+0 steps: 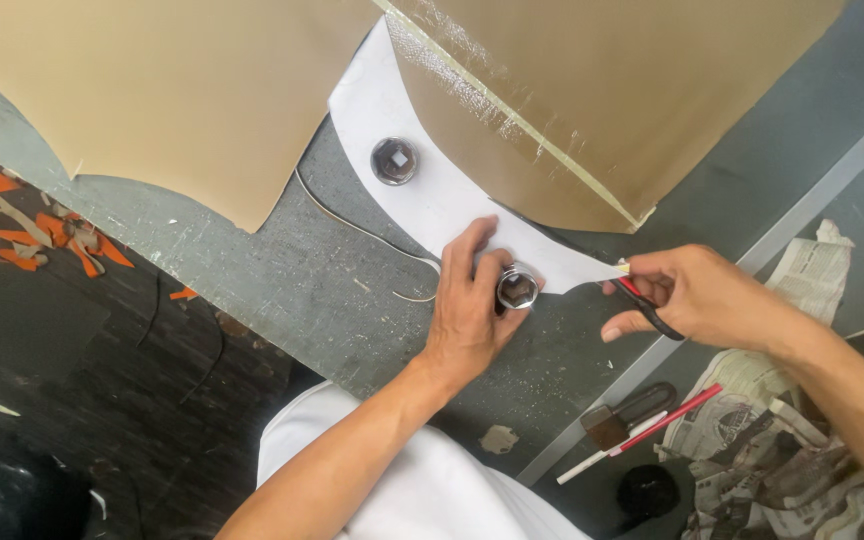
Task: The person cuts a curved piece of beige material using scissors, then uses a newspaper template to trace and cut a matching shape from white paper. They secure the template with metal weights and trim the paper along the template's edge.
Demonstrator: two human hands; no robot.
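A curved white paper pattern [422, 190] lies on a tan sheet [172, 90] spread over a grey table [282, 270]. Two round metal weights rest on the pattern: one [394, 161] farther up, one [517, 289] near its pointed lower end. My left hand [470, 300] presses flat on the pattern, fingers wrapped around the nearer weight. My right hand [687, 292] holds a red and black cutting tool [644, 306] at the pattern's pointed tip [602, 270].
A taped seam [512, 110] runs across the tan sheet. Orange and beige scraps [42, 230] lie on the dark floor at left. Crumpled newspaper [782, 400], a brush [632, 412] and a red pen [677, 415] lie at lower right.
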